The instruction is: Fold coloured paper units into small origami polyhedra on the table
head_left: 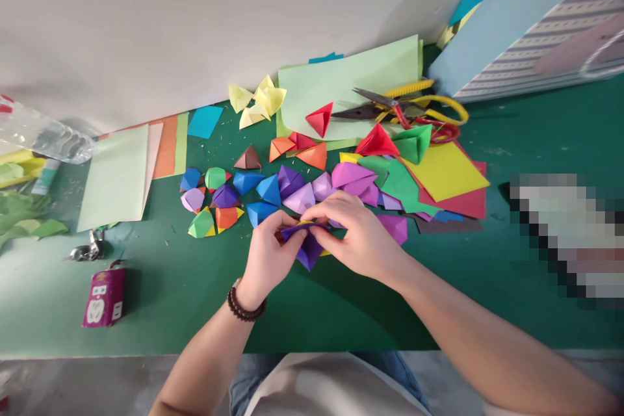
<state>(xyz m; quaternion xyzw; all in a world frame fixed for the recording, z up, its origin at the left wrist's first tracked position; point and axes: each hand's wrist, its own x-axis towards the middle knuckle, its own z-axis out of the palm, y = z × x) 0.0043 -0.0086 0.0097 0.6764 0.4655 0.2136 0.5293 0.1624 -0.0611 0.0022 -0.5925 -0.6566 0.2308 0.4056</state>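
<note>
Both hands meet over the middle of the green table. My left hand, with a dark beaded bracelet at the wrist, pinches one side of a folded purple paper piece. On the other side, my right hand grips the same piece between thumb and fingers. A bit of yellow shows at its top edge, and its tip points down toward me. Just beyond the hands lie blue folded pieces, a lilac piece and a pink-purple piece. Left of them sit several two-coloured paper shapes.
Scissors and pliers rest on pale green sheets. Square papers lie right, beside a pixelated device. A purple carton, more sheets and a plastic bottle stand left. A blue-grey box is back right.
</note>
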